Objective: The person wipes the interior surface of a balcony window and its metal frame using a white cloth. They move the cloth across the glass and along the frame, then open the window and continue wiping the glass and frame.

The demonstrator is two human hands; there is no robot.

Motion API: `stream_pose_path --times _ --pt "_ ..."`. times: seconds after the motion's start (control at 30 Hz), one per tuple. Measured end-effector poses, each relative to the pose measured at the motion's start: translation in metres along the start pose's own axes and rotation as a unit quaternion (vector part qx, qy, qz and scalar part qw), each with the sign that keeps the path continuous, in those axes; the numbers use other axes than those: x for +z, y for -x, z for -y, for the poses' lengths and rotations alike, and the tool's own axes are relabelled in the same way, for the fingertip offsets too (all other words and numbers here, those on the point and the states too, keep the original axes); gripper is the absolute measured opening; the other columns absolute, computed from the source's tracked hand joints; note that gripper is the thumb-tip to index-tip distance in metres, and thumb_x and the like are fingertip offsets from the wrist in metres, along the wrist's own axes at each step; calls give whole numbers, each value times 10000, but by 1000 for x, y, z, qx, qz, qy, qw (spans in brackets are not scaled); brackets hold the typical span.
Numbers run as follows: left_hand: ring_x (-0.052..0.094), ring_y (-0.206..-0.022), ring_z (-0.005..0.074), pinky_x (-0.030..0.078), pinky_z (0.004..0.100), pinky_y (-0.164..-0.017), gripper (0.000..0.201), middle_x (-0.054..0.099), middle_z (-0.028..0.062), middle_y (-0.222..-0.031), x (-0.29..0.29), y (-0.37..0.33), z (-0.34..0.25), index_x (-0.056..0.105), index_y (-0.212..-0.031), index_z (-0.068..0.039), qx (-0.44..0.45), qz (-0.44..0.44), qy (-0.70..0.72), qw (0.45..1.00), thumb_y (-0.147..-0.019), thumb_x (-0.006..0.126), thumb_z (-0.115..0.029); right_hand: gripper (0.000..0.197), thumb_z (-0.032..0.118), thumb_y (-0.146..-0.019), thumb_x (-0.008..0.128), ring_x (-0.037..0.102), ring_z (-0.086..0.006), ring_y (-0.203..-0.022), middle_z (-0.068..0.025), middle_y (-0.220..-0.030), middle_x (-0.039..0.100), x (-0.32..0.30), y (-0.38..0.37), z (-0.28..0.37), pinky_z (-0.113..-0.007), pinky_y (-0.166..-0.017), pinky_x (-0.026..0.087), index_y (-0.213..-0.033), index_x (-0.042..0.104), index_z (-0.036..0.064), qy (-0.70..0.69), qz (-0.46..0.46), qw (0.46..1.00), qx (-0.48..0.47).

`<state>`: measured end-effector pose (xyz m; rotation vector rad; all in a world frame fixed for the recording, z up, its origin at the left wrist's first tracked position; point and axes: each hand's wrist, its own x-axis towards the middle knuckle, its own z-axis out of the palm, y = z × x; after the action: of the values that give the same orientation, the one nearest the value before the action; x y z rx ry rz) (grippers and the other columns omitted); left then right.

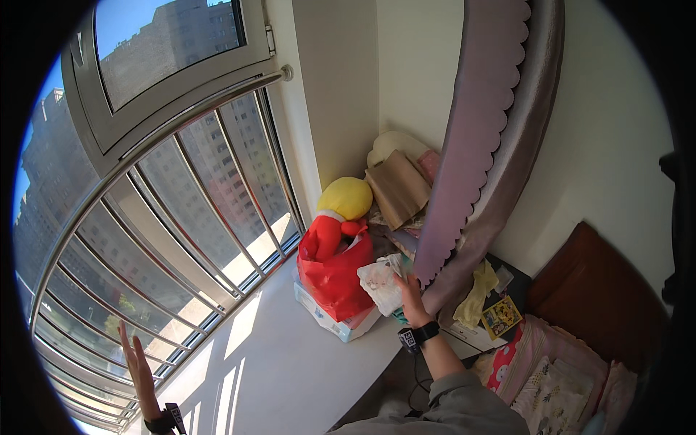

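My right hand (412, 299) is closed on a folded white cloth (380, 284) with faint markings, over the right edge of the sill. Some teal material peeks out below that cloth. Left of it, a red plastic bag (335, 279) sits on a pale blue and white box (326, 319). A plush toy with a yellow head (345, 199) and red body rises from the bag. At the lower left, my left hand (138, 366) is raised near the window railing, fingers stretched out and holding nothing. Both wrists wear black straps with small devices.
A metal railing (206, 176) curves along the window. Behind the toy lie a brown paper bag (397, 190) and piled fabrics. A mauve curtain (475, 130) hangs at the right, above a bedside cabinet with a yellow cloth (476, 293). A brown headboard (594, 297) and folded bedding (551, 362) stand farther right.
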<state>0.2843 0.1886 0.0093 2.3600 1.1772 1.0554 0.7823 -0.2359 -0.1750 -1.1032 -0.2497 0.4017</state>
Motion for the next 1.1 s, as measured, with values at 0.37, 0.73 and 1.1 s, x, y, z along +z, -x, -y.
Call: stream_pose_path --times 0.37,0.73,1.1 --pt "309 -1430 265 236 376 -1163 504 354 149 -1527 143 199 -172 384 -1462 -35 -309 68 148 937 -1060 347 -337 509 341 -1003 514 511 -264 -1233 -118 -1379 518 -75 -242 115 -380 -1064 374 -1382 439 10 -191 -158 955 -163" --pt "374 -1389 319 330 394 -1112 353 378 227 -1492 136 205 -194 537 -1326 -9 -239 34 95 966 -1023 459 -171 567 444 -979 494 579 -402 -1129 -252 -1254 590 -182 -409 116 -442 -936 467 -1268 552 -41 469 -314 798 -211" --pt "566 -1195 351 515 320 -776 270 518 248 -1372 128 211 -231 665 -1162 -49 -229 -24 27 973 -927 638 -179 427 289 -901 656 626 -285 -1065 -128 -1206 643 -175 -407 143 -401 -888 489 -1267 584 82 600 -128 731 -298"
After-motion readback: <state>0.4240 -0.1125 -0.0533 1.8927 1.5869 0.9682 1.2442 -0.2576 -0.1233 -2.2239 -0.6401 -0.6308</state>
